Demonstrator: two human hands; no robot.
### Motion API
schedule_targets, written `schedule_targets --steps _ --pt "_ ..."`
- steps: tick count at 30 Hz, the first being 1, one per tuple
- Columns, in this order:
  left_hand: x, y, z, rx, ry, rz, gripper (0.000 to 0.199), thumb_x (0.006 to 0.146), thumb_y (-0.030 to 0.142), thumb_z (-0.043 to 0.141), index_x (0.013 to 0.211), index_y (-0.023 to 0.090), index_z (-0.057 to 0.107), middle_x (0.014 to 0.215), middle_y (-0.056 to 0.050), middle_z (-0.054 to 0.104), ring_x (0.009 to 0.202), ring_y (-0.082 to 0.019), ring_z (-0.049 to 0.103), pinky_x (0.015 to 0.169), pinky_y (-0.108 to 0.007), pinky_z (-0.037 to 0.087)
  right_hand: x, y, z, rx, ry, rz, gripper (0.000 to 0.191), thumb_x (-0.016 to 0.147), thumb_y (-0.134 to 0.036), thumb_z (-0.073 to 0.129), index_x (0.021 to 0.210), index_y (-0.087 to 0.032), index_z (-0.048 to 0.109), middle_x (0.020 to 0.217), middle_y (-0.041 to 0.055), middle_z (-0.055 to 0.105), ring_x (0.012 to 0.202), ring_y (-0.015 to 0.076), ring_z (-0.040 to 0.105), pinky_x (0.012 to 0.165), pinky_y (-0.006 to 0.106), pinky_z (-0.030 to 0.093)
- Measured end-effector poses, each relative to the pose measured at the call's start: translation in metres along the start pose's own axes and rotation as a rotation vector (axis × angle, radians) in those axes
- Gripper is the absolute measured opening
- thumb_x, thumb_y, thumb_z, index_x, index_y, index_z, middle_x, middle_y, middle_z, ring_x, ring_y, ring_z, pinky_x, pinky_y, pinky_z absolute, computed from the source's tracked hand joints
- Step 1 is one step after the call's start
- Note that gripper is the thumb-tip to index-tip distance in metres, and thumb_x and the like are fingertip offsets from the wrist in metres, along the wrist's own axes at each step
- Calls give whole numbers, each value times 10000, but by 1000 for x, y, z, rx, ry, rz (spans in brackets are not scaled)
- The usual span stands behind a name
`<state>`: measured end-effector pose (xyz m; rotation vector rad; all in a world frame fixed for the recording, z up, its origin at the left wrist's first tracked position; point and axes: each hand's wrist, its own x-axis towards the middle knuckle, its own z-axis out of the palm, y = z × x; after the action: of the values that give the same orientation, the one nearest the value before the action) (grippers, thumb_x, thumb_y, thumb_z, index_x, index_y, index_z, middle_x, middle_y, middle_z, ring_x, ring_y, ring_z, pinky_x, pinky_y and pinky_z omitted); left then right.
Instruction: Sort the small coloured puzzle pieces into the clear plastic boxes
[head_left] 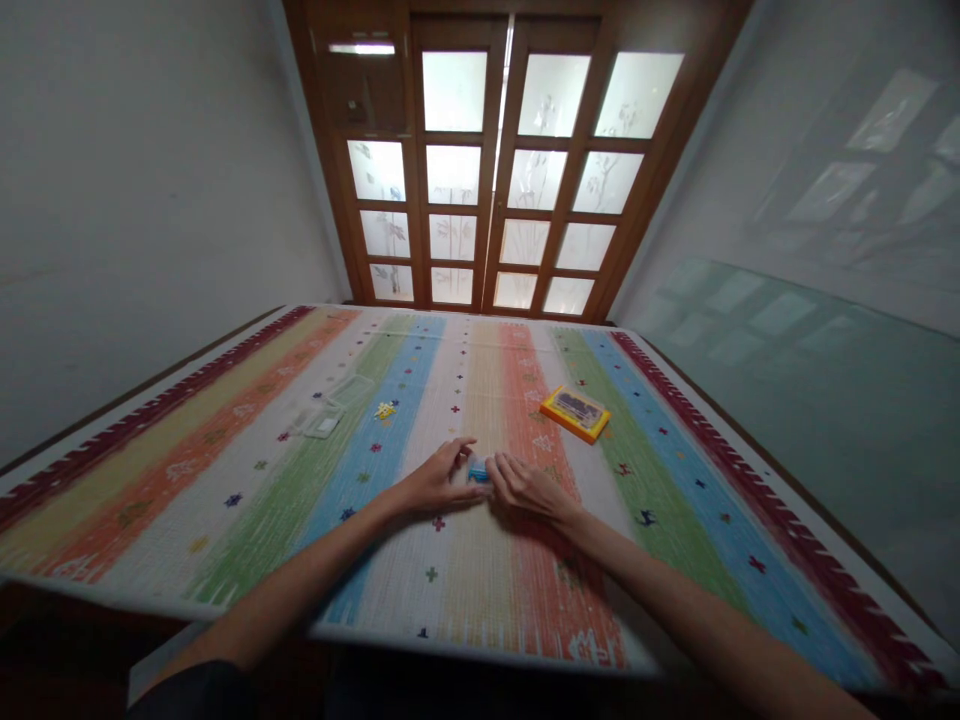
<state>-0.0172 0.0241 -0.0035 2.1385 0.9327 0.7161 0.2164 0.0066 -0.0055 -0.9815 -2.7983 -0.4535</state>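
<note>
A small blue object (478,471) lies between my two hands near the middle of the striped cloth. My left hand (441,480) is curved around its left side, with thumb and forefinger apart and the thumb side near it. From the right, my right hand (525,485) has its fingers bent together at the blue object's right end; its fingertips partly hide that end. Several small yellow and white pieces (385,411) sit in a loose heap to the left, beyond my left hand.
A yellow-orange box (575,413) with a dark picture lies at the right. Farther left is a clear plastic case (322,424), with another clear piece behind it. The striped cloth (431,600) covers the table. Wooden doors with glass panes (454,235) stand beyond it.
</note>
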Motion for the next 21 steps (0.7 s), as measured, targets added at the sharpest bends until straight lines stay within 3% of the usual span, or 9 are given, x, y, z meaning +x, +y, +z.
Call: schedule_targets --steps 3,7,10,13,18,21 --pt "-4 0 1 -90 -2 -18 923 744 451 817 1503 202 353 1285 -146 559 1153 -276 561 1044 -496 448 4 12 -12 202 -10 95 287 974 -183 463 1164 -98 660 934 178 756 824 255 730 721 327 566" --pt "-11 -1 -1 -309 -37 -50 971 762 408 823 1545 260 269 1306 -145 543 1175 -269 568 1073 -525 418 7 23 -23 645 164 394 344 995 -299 461 1282 -159 588 985 128 773 762 210 737 696 306 552" --pt "-17 1 -5 -501 -89 -61 928 787 386 815 1545 312 285 1339 -143 514 1144 -244 599 1051 -507 440 13 28 -28 1097 295 562 354 977 -437 483 1192 -178 592 939 88 776 629 174 710 604 294 551" --pt "-20 4 -10 -652 -113 -94 976 752 350 856 1548 392 292 1390 -124 461 1091 -212 619 1013 -475 474 21 31 -30 1417 335 687 414 892 -544 583 1087 -179 595 860 80 785 519 157 658 494 268 516" --pt "-19 7 -18 -736 -175 -81 965 735 337 871 1548 345 349 1369 -127 505 1184 -244 589 1040 -450 464 31 34 -27 1662 253 809 406 841 -547 663 1020 -190 595 894 105 799 512 152 663 480 255 517" --pt "-21 2 -29 -653 -109 -100 912 749 357 851 1533 310 388 1358 -124 523 1184 -238 584 1042 -437 467 32 32 -19 1728 256 837 393 863 -539 645 1043 -194 591 959 116 795 576 163 694 547 280 558"
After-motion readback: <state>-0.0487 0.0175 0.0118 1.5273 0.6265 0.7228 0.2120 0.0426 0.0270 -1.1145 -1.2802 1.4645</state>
